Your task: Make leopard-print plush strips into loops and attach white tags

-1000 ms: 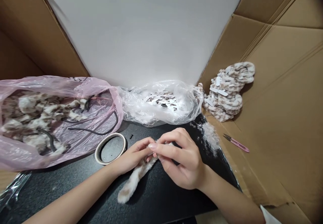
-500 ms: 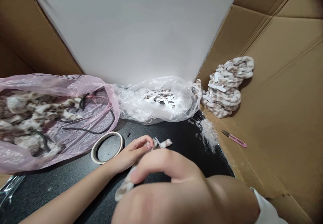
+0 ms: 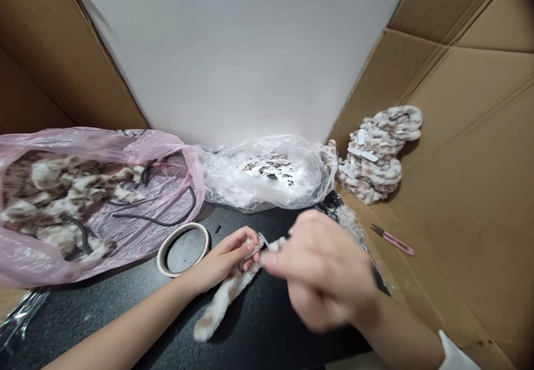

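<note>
The left hand (image 3: 227,261) pinches a mottled faux-fur strip (image 3: 225,299), which trails toward seven o'clock. At its three o'clock, the right hand (image 3: 327,275) is blurred; I can't tell its grip. Loose pinching could skew the white tab (image 3: 264,241).
</note>
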Motion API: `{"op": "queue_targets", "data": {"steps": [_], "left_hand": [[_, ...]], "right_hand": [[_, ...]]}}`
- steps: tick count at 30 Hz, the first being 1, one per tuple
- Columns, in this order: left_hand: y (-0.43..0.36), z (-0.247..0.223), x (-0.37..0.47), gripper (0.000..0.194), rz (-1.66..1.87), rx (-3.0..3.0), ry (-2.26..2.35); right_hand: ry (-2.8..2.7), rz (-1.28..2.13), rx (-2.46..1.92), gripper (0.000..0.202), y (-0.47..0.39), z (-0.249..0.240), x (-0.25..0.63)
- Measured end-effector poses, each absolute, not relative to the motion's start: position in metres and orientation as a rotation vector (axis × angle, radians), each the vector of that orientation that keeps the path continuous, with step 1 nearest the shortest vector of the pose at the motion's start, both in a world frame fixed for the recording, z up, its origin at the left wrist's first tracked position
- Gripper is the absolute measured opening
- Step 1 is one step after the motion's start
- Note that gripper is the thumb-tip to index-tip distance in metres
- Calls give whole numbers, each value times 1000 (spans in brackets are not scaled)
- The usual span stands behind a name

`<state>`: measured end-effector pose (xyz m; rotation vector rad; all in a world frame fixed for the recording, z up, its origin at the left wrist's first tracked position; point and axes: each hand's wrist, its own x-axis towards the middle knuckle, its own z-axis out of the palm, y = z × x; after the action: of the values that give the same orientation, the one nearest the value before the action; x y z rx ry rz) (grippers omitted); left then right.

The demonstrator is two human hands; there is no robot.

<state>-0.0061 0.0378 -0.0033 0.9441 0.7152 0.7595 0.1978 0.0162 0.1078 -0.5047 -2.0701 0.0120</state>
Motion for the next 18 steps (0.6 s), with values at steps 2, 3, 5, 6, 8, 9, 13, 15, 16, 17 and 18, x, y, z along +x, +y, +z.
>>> {"op": "queue_targets", "data": {"steps": [2,3,5,6,8,9,13,15,16,17,18], "left_hand": [[38,-3,-6,29,769,952,708],[38,-3,-6,28,769,958,702],[39,-5,-7,24,764,978,694],[40,-6,-7,23,766,988,687],[42,-8,-8,21,778,1001,667],[42,-10,-8,20,787,997,658],[44,-13,-8,19,810,939,636],[44,-13,-8,20,809,913,636],[43,-12,-8,21,807,901,638],[43,-11,-9,23,807,892,640],[42,-10,-9,24,806,884,640]], "right_hand": [[-1970,69,-588,26,58,96,187],[-1968,100,-729,25,76,88,188],[-1951,168,-1030,21,108,72,198],[-1945,191,-1150,20,123,66,204],[-1959,187,-1359,22,150,59,214],[-2005,175,-1456,24,163,57,216],[-2221,188,-1703,27,205,51,197],[-2234,199,-1725,26,217,48,184],[-2233,197,-1721,25,220,47,178],[-2229,190,-1707,26,220,47,174],[-2224,178,-1687,27,217,47,170]]}}
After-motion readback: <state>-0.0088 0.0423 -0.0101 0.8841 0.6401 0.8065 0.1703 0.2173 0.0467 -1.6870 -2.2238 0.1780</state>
